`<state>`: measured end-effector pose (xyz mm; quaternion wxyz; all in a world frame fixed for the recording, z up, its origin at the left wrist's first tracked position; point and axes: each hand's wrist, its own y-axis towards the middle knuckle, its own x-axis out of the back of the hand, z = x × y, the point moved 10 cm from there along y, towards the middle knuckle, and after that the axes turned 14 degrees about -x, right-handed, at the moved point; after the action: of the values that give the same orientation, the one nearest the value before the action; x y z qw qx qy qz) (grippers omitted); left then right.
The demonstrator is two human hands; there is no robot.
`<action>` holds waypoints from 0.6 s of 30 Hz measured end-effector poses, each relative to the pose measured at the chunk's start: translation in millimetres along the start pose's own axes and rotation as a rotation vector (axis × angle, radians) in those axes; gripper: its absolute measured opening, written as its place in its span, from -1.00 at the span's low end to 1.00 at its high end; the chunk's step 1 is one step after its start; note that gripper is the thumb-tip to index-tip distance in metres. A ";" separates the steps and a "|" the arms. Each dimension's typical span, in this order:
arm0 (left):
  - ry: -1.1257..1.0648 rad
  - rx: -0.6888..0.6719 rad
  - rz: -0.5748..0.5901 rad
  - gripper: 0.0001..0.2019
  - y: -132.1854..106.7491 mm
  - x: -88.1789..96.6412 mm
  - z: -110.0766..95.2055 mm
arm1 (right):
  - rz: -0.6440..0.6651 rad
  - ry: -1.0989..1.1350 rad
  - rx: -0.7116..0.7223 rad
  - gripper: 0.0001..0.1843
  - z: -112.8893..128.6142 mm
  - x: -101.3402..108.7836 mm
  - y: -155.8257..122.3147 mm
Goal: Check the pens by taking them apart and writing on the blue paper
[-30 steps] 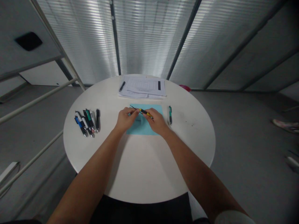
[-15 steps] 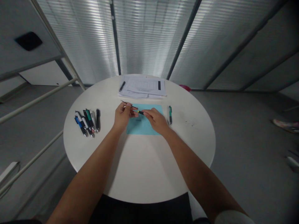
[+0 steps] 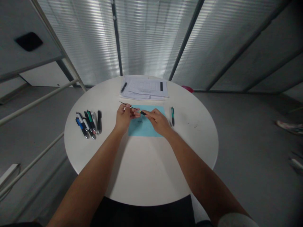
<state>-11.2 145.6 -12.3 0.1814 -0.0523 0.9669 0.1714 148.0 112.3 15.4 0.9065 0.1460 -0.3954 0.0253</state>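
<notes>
Probably light and stiff, the slim pen [image 3: 142,112] is pinched along its barrel by the left hand [image 3: 123,118] and the right hand [image 3: 156,121].

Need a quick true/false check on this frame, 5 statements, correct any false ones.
1. The left hand holds a slim black-and-yellow pen. True.
2. A black pen lies on the papers. True.
3. The right hand rests on the papers. False: it is over the blue sheet, its fingertips at the yellow-and-black part of the pen.
4. The group of pens stands in a cup. False: the pens lie on the white round table, left of the sheet.
5. A teal-and-black pen lies right of the sheet, apart from it. True.
</notes>
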 end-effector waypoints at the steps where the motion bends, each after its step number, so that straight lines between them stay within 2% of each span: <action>1: -0.001 -0.007 -0.009 -0.68 0.4 0.8 -0.6 | -0.002 0.007 0.002 -0.58 0.4 0.5 -0.2; 12: 0.057 0.000 0.039 -0.73 -4.0 -7.2 -5.4 | -0.011 0.004 0.008 -0.58 0.4 0.6 0.4; 18: 0.226 -0.059 0.148 -0.75 -6.6 -12.5 -10.2 | -0.011 0.017 0.020 -0.57 3.5 1.7 0.3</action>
<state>-1.9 136.3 -0.8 0.0564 -0.0054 0.9770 0.2058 146.7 111.5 19.0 0.9085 0.1569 -0.3866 0.0252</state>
